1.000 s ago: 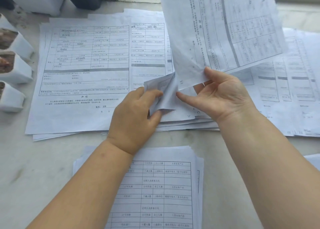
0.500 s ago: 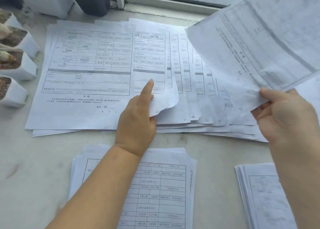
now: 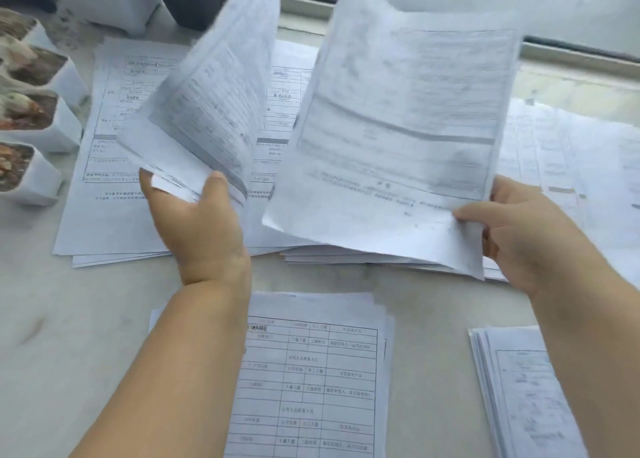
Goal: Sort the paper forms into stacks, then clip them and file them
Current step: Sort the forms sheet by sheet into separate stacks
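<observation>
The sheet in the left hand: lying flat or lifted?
Lifted. The left hand grips the sheet at its lower edge; it stands up, curling, above the forms on the table.

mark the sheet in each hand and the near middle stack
Left-hand sheet (image 3: 207, 111), head view, on its printed face above the thumb.
Right-hand sheet (image 3: 398, 128), head view, on the middle of the page.
Near middle stack (image 3: 311, 371), head view, on the top form's grid.
</observation>
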`<action>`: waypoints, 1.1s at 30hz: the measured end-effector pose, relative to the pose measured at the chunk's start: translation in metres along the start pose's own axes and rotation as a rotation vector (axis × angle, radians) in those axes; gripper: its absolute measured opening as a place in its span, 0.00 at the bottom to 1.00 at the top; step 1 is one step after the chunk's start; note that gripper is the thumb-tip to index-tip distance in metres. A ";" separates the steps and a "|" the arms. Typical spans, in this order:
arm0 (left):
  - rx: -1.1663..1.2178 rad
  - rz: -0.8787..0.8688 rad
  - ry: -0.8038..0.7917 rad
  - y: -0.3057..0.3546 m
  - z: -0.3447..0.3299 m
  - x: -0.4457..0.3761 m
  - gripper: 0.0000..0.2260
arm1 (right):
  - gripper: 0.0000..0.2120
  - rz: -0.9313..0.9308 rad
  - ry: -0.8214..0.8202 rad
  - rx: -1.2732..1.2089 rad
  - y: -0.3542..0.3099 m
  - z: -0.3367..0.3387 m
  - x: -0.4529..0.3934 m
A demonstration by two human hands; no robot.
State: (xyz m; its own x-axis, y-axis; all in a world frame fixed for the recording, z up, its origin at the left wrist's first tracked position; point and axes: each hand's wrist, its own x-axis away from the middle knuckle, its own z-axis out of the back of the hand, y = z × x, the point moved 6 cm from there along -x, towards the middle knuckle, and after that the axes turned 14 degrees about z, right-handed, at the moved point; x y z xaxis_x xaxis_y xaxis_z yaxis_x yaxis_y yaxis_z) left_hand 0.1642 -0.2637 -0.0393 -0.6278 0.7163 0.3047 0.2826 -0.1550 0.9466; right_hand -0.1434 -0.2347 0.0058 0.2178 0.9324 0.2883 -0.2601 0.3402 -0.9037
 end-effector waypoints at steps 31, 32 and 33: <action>-0.965 -0.489 -0.654 -0.019 -0.046 0.026 0.15 | 0.05 -0.068 -0.190 0.185 0.013 -0.056 -0.031; -0.980 -0.471 -0.679 -0.019 -0.046 0.027 0.17 | 0.06 -0.051 -0.189 0.178 0.009 -0.057 -0.033; -0.987 -0.459 -0.703 -0.018 -0.046 0.027 0.20 | 0.07 -0.039 -0.194 0.169 0.004 -0.058 -0.035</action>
State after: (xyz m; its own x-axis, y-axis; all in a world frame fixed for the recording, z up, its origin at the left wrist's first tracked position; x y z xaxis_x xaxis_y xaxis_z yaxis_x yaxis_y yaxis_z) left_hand 0.1083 -0.2726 -0.0435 0.0743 0.9924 0.0980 -0.6962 -0.0188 0.7176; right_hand -0.0973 -0.2726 -0.0265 0.0503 0.9185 0.3922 -0.4125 0.3768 -0.8294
